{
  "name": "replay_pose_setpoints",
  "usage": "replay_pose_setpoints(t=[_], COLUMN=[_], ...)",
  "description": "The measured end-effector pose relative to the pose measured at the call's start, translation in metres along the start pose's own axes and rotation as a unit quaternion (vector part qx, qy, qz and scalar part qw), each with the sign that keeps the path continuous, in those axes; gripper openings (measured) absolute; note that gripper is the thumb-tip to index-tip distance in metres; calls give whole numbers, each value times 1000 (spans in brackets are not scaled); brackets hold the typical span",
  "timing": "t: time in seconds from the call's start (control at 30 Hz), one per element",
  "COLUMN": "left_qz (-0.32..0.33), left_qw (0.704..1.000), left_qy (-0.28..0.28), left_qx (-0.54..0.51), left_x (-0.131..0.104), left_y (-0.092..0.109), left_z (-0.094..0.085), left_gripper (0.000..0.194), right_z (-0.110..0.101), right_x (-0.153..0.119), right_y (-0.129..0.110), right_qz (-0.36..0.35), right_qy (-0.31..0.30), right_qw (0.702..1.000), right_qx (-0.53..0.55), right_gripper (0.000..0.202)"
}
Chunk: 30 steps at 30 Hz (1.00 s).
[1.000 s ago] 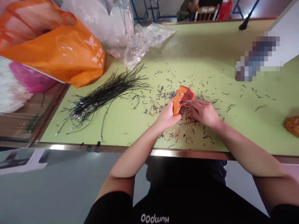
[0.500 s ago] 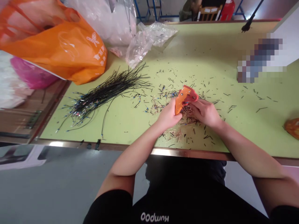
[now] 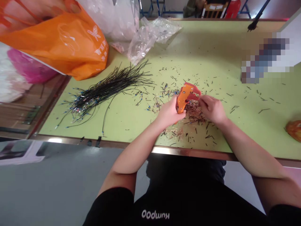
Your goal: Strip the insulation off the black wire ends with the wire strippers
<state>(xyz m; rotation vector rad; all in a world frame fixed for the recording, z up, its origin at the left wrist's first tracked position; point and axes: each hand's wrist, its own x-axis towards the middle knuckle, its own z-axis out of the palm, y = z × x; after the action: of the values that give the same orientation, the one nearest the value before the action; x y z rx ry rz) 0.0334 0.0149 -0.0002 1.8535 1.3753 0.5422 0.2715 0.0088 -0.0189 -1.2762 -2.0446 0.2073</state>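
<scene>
Orange-red wire strippers (image 3: 184, 96) are in my left hand (image 3: 168, 112), its fingers wrapped round the handles and the jaws pointing right. Close beside the jaws is my right hand (image 3: 214, 110), with thumb and fingers pinched together. Whatever sits in that pinch is too small and hidden to make out. Beneath both hands lies a heap of copper strands and short black offcuts (image 3: 196, 110). To the left, a bundle of long black wires (image 3: 110, 84) rests on the table, with blue and shiny pieces at its near-left ends.
An orange bag (image 3: 70, 44) stands at the back left of the green table (image 3: 131, 125), beside clear plastic bags (image 3: 143, 39). More offcuts are scattered to the right. A black plug (image 3: 252, 25) hangs at the back right, and an orange-brown object (image 3: 293, 130) sits at the right edge.
My right hand has drawn slightly right, away from the stripper jaws, and its fingers are more closed. The strippers stay in my left hand. The whole view has shifted a little.
</scene>
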Motion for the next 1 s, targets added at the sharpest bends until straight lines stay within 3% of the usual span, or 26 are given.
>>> replay_pose_setpoints(t=[0.1,0.2,0.4,0.53,0.67,0.83,1.0], left_qz=[0,22,58,91,76,70,66], left_qw=[999,996,988,981,987,996,986], left_qy=[32,57,80,67,60,4,-146], left_qx=[34,71,122,155,125,47,-36], left_x=[2,4,2,-2,-4,-4,2], left_y=[-2,-3,-3,0,10,11,1], left_z=[1,1,1,5,0,-18,-28], left_gripper=[71,73,67,64,62,37,33], right_z=[-4,-6,-4,-1,4,6,2], right_x=[3,4,6,9,8,6,8], right_y=[0,-4,-11,-10,-9,-15,-20], right_qz=[63,105,114,93,96,72,4], right_qy=[40,39,-7,12,35,82,84], right_qw=[994,978,961,952,949,960,971], right_qx=[78,178,250,291,297,256,222], right_gripper=[31,40,46,44,50,56,59])
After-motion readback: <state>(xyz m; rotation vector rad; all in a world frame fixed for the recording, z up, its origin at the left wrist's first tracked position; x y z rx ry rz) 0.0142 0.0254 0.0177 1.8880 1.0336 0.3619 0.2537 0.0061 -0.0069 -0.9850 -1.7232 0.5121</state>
